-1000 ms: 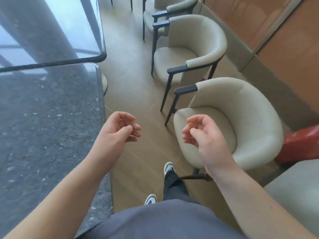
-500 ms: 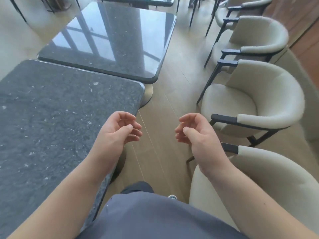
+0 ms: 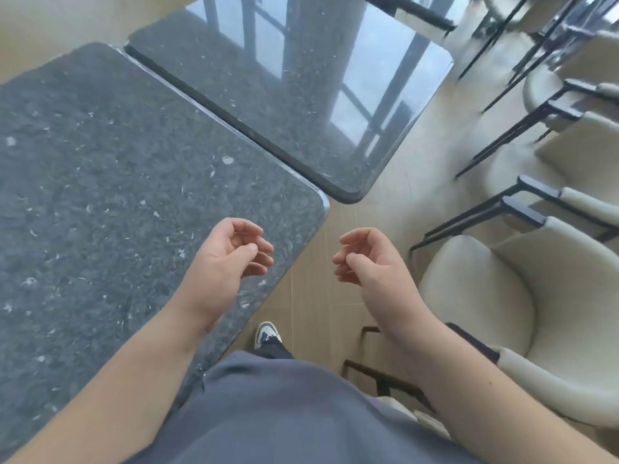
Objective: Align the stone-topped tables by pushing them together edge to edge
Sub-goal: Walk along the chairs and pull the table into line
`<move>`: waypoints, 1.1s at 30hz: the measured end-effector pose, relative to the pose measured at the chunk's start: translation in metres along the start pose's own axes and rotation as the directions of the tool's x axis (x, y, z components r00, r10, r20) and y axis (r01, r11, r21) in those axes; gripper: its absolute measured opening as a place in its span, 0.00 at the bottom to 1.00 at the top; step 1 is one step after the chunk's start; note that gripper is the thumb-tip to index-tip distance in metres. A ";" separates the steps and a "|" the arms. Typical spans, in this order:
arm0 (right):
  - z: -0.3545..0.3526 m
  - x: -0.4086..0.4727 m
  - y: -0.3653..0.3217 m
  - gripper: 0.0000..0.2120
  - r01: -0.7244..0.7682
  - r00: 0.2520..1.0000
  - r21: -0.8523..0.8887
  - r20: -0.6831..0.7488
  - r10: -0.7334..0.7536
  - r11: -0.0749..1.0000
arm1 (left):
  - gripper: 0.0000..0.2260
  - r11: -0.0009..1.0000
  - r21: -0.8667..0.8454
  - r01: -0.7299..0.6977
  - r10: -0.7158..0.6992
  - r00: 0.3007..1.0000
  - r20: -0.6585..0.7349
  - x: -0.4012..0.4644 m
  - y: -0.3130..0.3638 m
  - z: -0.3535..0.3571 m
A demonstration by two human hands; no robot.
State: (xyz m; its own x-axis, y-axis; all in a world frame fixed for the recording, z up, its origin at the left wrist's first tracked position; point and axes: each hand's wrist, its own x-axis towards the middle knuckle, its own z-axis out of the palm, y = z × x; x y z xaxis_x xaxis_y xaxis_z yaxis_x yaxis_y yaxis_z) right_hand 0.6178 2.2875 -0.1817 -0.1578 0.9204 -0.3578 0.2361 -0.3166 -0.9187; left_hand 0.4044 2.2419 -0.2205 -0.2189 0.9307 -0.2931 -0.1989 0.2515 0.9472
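Hands idle, loosely curled, holding nothing: left hand hovers over near table by its right edge; right hand over floor. Far table lies ahead, edges nearly touching, offset rightward.

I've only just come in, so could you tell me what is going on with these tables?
A person stands beside two dark stone-topped tables, the near table and the far table. The left hand hovers above the near table's edge and the right hand above the floor, both loosely curled and holding nothing. The tables lie edge to edge, but the far one juts out further toward the cream chairs, so their ends are not flush.
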 end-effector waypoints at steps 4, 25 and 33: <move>0.006 0.057 -0.019 0.14 0.000 0.996 -0.052 0.086 0.004 0.999 | 0.10 0.999 -0.030 0.029 -0.031 0.998 -0.053 0.044 0.011 0.000; -0.026 0.289 -0.015 0.14 -0.089 0.663 -0.358 0.675 0.323 0.929 | 0.08 0.813 -0.581 0.023 -0.417 0.720 -0.555 0.148 -0.039 0.125; -0.037 0.310 0.068 0.09 -0.411 0.519 -0.590 0.475 0.711 0.694 | 0.09 0.475 -0.880 0.032 -0.756 0.526 -0.389 0.162 -0.109 0.169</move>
State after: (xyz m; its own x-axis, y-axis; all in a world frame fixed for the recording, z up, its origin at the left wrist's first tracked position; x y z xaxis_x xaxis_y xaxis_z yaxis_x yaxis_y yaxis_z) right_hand 0.6200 2.5598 -0.3488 -0.3694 0.1432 -0.9182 0.7949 -0.4631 -0.3920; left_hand 0.5522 2.4104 -0.3491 -0.3363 0.1965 -0.9210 -0.9417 -0.0847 0.3258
